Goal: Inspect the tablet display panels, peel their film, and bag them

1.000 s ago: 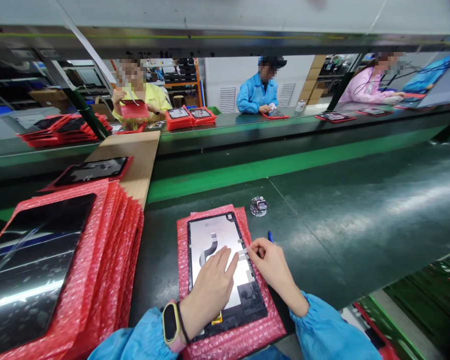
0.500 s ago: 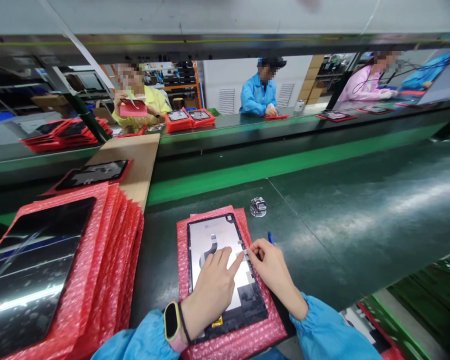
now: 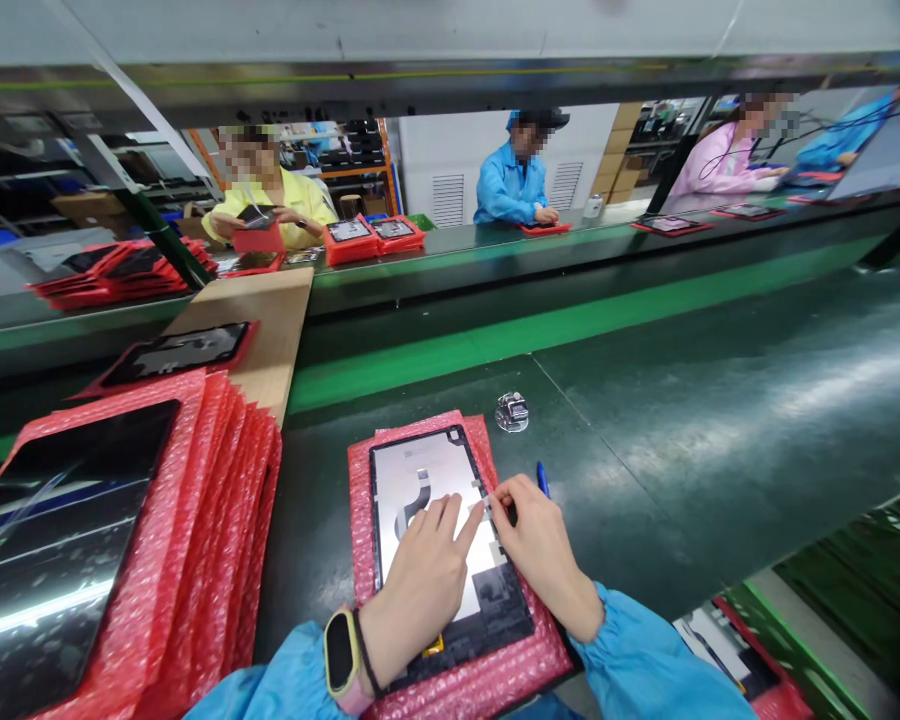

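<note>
A tablet screen panel [image 3: 439, 465] lies back side up, with a silvery-white sheet, a dark frame and a curved dark flex cable [image 3: 414, 510]. Under it are sheets of pink bubble wrap [image 3: 361, 500]. My left hand [image 3: 426, 565] rests on the panel, fingers stretched out, the index finger reaching to the right edge. There my right hand [image 3: 534, 525] pinches with thumb and index finger close to that fingertip. Whatever sits in the pinch is too small to make out. Small pale tabs line the panel's edge. My left palm covers part of the cable.
At left stands a tall stack of screens in red bubble wrap [image 3: 217, 520], a black glass screen [image 3: 67, 540] on top. A tape dispenser-like small item [image 3: 512, 411] and a blue pen [image 3: 542, 478] lie beyond my hands. A wooden board [image 3: 274, 340] bridges to the far bench, where several co-workers sit.
My hands keep nearly the same pose at the panel's right edge. The whole view has shifted slightly. Across the bench, the person in yellow has lowered the wrapped piece they hold.
</note>
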Action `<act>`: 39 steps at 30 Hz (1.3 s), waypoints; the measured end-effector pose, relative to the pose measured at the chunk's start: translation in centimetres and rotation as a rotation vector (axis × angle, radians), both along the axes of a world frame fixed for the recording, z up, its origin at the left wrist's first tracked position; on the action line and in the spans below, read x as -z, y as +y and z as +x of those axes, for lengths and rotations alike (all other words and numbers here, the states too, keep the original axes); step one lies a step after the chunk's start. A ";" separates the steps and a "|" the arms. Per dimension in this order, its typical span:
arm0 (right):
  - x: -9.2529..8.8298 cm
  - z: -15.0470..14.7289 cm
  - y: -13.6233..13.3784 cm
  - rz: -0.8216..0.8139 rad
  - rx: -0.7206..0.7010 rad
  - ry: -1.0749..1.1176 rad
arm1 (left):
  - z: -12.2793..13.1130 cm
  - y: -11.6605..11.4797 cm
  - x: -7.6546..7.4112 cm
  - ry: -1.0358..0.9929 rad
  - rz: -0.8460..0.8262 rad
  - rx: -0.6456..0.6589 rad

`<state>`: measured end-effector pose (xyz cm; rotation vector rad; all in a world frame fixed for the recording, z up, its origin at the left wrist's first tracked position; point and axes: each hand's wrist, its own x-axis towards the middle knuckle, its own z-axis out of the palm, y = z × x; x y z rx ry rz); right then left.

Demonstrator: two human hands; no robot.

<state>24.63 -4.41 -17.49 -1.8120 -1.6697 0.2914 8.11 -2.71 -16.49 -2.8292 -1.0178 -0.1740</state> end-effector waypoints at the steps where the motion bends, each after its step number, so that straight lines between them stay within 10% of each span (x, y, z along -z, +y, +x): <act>1: 0.1 0.0 -0.1 0.002 -0.004 -0.008 | 0.0 0.0 0.0 0.005 -0.002 0.003; 23: -2.2 2.2 2.5 -0.394 -0.014 0.117 | 0.2 1.4 -2.1 -0.006 -0.221 0.027; 39: -3.1 2.9 3.4 -0.382 -0.186 0.052 | 0.2 2.9 -2.9 0.018 -0.265 0.116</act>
